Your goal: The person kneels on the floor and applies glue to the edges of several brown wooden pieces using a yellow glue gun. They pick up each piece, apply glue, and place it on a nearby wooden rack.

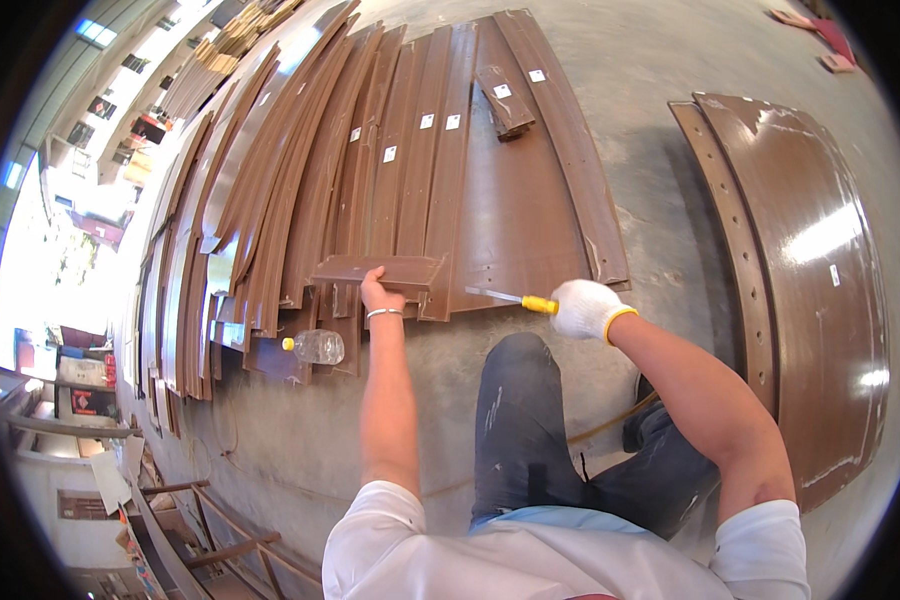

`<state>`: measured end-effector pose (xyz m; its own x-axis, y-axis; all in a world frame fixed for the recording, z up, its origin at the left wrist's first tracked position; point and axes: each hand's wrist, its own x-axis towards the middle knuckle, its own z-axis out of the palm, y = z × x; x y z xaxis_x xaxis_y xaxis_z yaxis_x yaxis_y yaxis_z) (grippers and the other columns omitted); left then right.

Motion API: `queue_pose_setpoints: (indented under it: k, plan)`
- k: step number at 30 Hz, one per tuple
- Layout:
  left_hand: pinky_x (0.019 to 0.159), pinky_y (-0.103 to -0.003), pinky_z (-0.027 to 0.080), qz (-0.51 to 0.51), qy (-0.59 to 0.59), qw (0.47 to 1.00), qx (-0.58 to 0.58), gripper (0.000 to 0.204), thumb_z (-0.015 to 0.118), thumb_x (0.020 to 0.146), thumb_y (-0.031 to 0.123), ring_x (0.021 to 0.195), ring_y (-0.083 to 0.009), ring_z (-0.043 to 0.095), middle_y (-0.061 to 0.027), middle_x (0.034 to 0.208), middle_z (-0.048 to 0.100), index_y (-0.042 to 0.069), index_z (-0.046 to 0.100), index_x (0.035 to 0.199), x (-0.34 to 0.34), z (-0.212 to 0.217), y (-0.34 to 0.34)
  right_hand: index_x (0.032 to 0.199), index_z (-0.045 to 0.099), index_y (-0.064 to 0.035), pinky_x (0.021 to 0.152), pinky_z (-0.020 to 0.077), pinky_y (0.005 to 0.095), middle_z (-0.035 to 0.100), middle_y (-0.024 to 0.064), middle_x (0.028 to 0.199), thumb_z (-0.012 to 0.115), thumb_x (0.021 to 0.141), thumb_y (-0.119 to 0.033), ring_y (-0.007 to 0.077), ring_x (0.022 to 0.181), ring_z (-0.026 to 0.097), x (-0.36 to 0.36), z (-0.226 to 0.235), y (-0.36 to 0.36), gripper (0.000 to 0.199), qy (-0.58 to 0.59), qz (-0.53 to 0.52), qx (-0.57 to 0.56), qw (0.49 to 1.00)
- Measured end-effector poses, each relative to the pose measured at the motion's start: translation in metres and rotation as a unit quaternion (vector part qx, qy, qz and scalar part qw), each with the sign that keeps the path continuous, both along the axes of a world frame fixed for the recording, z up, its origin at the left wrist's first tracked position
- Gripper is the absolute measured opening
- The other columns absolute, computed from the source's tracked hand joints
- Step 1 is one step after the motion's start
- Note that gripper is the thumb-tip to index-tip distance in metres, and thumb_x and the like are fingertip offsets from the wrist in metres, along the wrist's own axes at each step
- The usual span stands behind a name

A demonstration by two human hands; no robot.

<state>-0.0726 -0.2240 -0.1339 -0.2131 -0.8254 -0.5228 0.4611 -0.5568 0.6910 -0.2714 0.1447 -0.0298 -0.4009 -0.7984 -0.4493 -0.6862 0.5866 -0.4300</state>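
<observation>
Bare, with a band at the wrist, my left hand [381, 294] grips the near side of a short brown board [385, 269], thumb on top. That board lies crosswise over the near ends of long brown planks [410, 170]. In a white knit glove with a yellow cuff, my right hand [582, 309] is closed round the yellow handle of a flat-bladed hand tool [515, 298], either a chisel or a scraper. Its blade points left toward the short board, apart from it, over a wide brown panel [520, 220].
A clear plastic bottle [320, 347] with a yellow cap lies left of my left forearm. Two large brown panels [810, 270], one edge dotted with holes, lie at the right. A small brown piece [505, 103] rests on the wide panel. Metal frames [230, 550] stand at lower left.
</observation>
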Motion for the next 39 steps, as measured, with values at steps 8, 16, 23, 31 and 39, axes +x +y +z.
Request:
queue_pose_setpoints:
  k: [8, 16, 23, 31, 39]
  plan:
    - [0.113, -0.053, 0.041, -0.113, -0.495, 0.732, -0.454, 0.080, 0.076, 0.079, 0.012, 0.131, -0.0435, 0.050, -0.0241, 0.141, 0.051, -0.004, 0.040, 0.148, -0.001, 0.012, 0.055, 0.104, 0.078, -0.0066, 0.088, 0.0584, 0.0480, 0.076, 0.0208, 0.102, 0.062, 0.089, -0.026, 0.0398, 0.097, 0.074, 0.001, 0.004, -0.010, 0.029, 0.010, 0.030, -0.015, 0.999]
    - [0.108, -0.052, 0.037, -0.083, -0.719, 0.448, -0.525, 0.093, 0.092, 0.068, 0.034, 0.122, -0.0388, 0.052, -0.0190, 0.125, 0.056, 0.002, 0.043, 0.140, 0.008, 0.044, 0.100, 0.106, 0.078, -0.0075, 0.090, 0.0585, 0.0475, 0.077, 0.0203, 0.104, 0.061, 0.089, -0.026, 0.0391, 0.099, 0.074, -0.003, 0.016, -0.011, 0.031, 0.001, -0.038, 0.014, 0.999]
    - [0.105, -0.053, 0.036, -0.054, -0.735, 0.341, -0.584, 0.093, 0.094, 0.064, 0.035, 0.114, -0.0356, 0.052, -0.0158, 0.122, 0.054, 0.007, 0.045, 0.138, 0.038, 0.031, 0.111, 0.103, 0.079, -0.0076, 0.088, 0.0592, 0.0483, 0.077, 0.0208, 0.103, 0.064, 0.090, -0.029, 0.0389, 0.098, 0.075, -0.026, 0.016, -0.017, 0.029, 0.053, -0.226, -0.045, 0.972]
    - [0.113, -0.054, 0.033, -0.108, -0.772, 0.294, -0.553, 0.081, 0.088, 0.070, 0.029, 0.123, -0.0342, 0.050, -0.0158, 0.126, 0.056, 0.004, 0.050, 0.138, 0.054, 0.021, 0.090, 0.101, 0.080, -0.0076, 0.091, 0.0581, 0.0488, 0.077, 0.0205, 0.105, 0.063, 0.087, -0.030, 0.0391, 0.100, 0.074, 0.026, 0.005, -0.048, 0.031, 0.041, 0.055, -0.006, 0.998]
    - [0.118, -0.051, 0.031, -0.093, -0.767, 0.261, -0.579, 0.057, 0.068, 0.084, 0.019, 0.132, -0.0366, 0.048, -0.0201, 0.138, 0.054, -0.003, 0.055, 0.135, 0.060, 0.020, 0.081, 0.101, 0.080, -0.0046, 0.092, 0.0572, 0.0490, 0.076, 0.0241, 0.105, 0.064, 0.089, -0.031, 0.0403, 0.101, 0.073, 0.045, 0.013, -0.068, 0.033, 0.051, 0.118, -0.007, 0.992]
